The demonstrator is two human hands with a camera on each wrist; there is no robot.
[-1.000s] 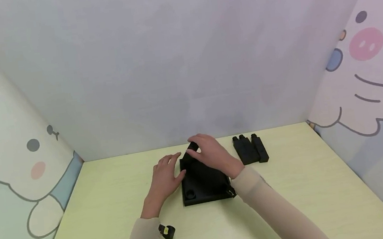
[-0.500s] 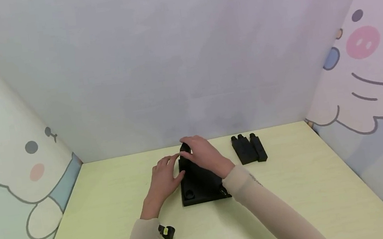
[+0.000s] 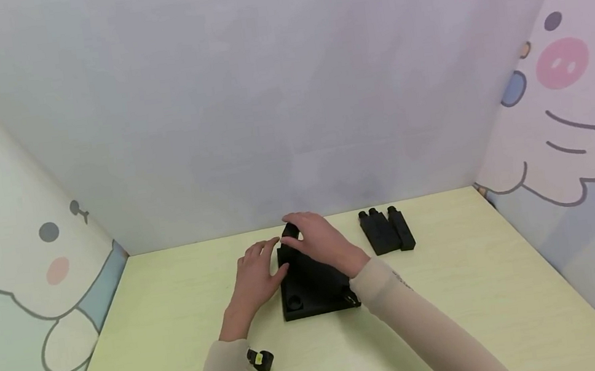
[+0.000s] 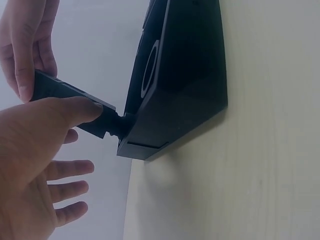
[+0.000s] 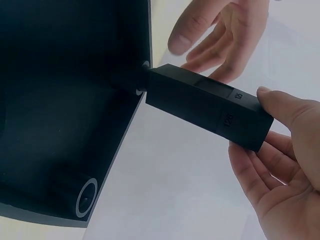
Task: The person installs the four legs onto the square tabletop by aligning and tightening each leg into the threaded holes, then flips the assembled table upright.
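A black square piece with raised edges and round corner sockets (image 5: 87, 197) lies on the table, seen in the head view as a dark panel (image 3: 307, 286). My right hand (image 3: 322, 241) pinches the outer end of a black rectangular leg (image 5: 205, 106) between thumb and fingers. The leg's narrow peg end meets the socket at the far left corner, and the leg leans slightly in the head view. Beside that corner is my left hand (image 3: 253, 277), its fingers spread and loosely extended. In the left wrist view its thumb (image 4: 82, 109) overlaps the leg.
Several more black legs (image 3: 386, 230) lie side by side on the pale table (image 3: 178, 305), back right of the panel. A pale wall (image 3: 289, 118) rises behind, and printed cartoon panels (image 3: 564, 134) stand at both sides. A wrist camera (image 3: 262, 360) shows at the left sleeve.
My right hand has moved left with the leg, bringing it from a strong rightward lean to a more upright stance, then slightly back right. My left hand stays nearly still.
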